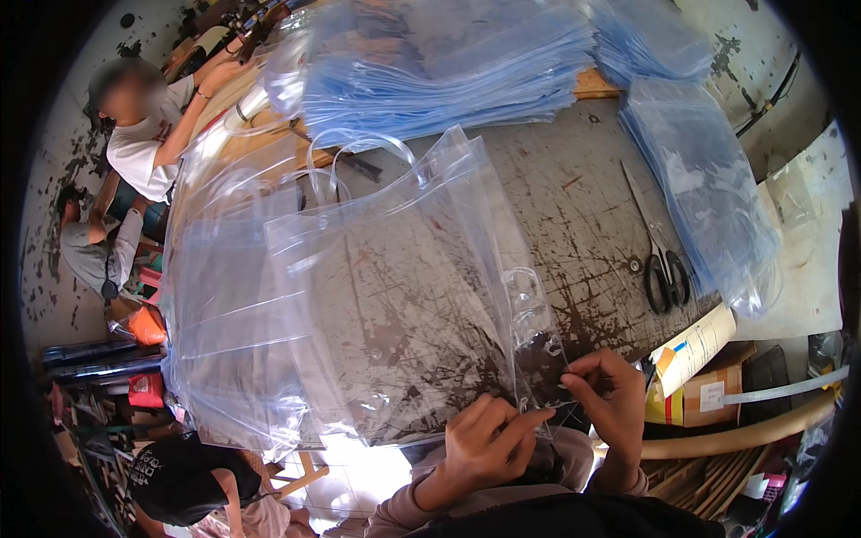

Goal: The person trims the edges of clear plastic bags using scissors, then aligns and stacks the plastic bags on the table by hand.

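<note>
A scratched grey table (574, 224) is spread with plastic things. On its near middle part, one clear bag (395, 296) is laid flat, and the table top can be seen through it. Its looped handles (359, 143) are pointed at the far side. The far end is covered by a tall pile of bluish plastic (448, 72). More clear bags (233, 314) are laid just to the left. On the right, a smaller bluish stack (704, 170) is placed near the edge.

To the left, a person in a white shirt (139, 143) and a person in a black top (193, 480) can be seen.

By the bag's near right corner, the two hands are held close together, but a small gap is left between them. The bag's edge is pinched by the thumb and finger of the right hand (610, 394). The left hand (489, 439) is curled at the corner; whether the plastic is gripped by it cannot be told. Black-handled scissors (659, 255) are left lying open-side far, beside the right stack.
</note>
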### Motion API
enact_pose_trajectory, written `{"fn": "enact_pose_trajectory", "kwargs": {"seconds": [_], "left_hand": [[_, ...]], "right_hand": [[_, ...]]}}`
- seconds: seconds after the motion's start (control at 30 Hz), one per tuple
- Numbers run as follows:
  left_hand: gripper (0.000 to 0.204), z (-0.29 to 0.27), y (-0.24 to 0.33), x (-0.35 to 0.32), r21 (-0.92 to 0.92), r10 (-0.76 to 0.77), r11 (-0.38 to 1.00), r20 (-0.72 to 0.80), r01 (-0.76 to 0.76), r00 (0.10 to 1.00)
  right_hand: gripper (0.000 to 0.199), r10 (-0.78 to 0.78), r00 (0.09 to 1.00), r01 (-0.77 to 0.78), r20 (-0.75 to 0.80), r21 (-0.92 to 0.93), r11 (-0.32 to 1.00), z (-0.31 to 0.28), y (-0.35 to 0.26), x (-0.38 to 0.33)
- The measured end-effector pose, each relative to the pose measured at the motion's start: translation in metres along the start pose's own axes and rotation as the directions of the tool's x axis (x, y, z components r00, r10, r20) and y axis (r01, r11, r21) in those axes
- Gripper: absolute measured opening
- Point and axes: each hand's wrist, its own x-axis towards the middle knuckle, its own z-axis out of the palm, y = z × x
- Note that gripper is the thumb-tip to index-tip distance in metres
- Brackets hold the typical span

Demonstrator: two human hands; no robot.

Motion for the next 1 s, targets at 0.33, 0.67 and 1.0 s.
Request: {"fn": "enact_pose_trajectory", "kwargs": {"seconds": [0.33, 0.67, 1.0], "left_hand": [[0.037, 0.002, 0.000, -0.005, 0.015, 0.014, 1.000, 0.012, -0.015, 1.000], [0.031, 0.008, 0.005, -0.007, 0.061, -0.005, 0.998, -0.045, 0.007, 0.999], [0.047, 0.003, 0.014, -0.018, 0.460, -0.080, 0.888, 0.113, 0.019, 0.990]], "right_hand": [[0.010, -0.027, 1.000, 0.026, -0.009, -0.066, 0.997, 0.002, -0.002, -0.003], [0.010, -0.057, 0.998, 0.055, -0.021, -0.084, 0.995, 0.006, -0.002, -0.003], [0.011, -0.028, 0.999, 0.026, -0.033, -0.038, 0.999, 0.005, -0.006, -0.007]]}}
